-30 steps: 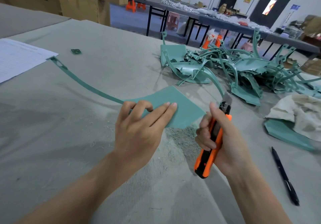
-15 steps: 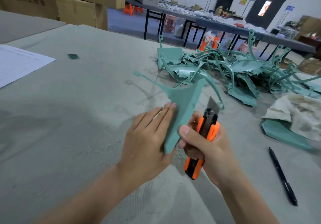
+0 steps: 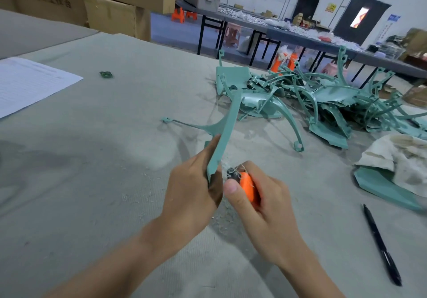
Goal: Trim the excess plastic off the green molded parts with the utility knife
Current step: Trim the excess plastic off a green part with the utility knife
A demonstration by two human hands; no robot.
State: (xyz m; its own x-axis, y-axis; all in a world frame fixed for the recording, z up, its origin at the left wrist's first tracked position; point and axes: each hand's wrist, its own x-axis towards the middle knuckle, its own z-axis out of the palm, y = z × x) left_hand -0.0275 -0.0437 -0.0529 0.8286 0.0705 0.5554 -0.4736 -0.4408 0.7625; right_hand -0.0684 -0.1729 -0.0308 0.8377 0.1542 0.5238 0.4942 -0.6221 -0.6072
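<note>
Left hand (image 3: pixel 191 189) grips the near end of the green molded part (image 3: pixel 225 126). Its flat panel stands edge-on, and a thin curved strap branches left to a small eyelet. Right hand (image 3: pixel 261 207) is wrapped round the orange utility knife (image 3: pixel 246 185). The knife's dark nose sits just beside the panel's near edge with pale curly shavings on it; blade hidden. Grey felt-like table (image 3: pixel 92 159). Tangled pile of green parts (image 3: pixel 323 103) far right. Crumpled cloth (image 3: pixel 397 159) and black pen (image 3: pixel 381 247) on the right.
</note>
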